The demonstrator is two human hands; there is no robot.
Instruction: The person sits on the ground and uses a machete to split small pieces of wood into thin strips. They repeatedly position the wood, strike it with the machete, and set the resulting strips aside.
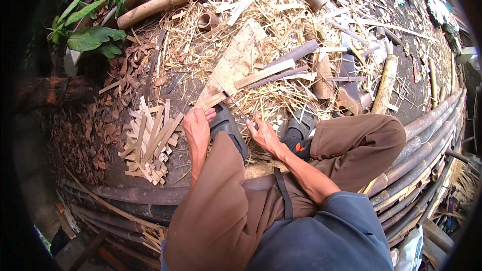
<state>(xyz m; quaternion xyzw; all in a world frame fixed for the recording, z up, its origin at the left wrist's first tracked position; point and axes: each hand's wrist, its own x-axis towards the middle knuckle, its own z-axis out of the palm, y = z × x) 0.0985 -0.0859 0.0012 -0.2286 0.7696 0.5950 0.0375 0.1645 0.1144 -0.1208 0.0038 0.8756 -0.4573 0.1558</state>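
Observation:
My right hand (262, 134) is closed round the handle of a knife (235, 101). Its thin blade points up and to the left, across a pale bamboo strip (266, 74). The strip slants over a worn wooden board (241, 45) on the ground. At the strip's near end my left hand (197, 126) is closed, fingers curled beside my sandalled foot. Left of that hand lies a loose pile of short split bamboo pieces (150, 138). Darker split bamboo lengths (296, 52) rest on the shavings beyond the blade.
Bamboo shavings (281, 20) cover much of the ground ahead. A bamboo pole (175, 1) lies at the far left near a leafy plant (93, 35). Cut bamboo tubes (385, 83) lie to the right. Long dark poles (427, 140) are stacked along the right and behind my legs.

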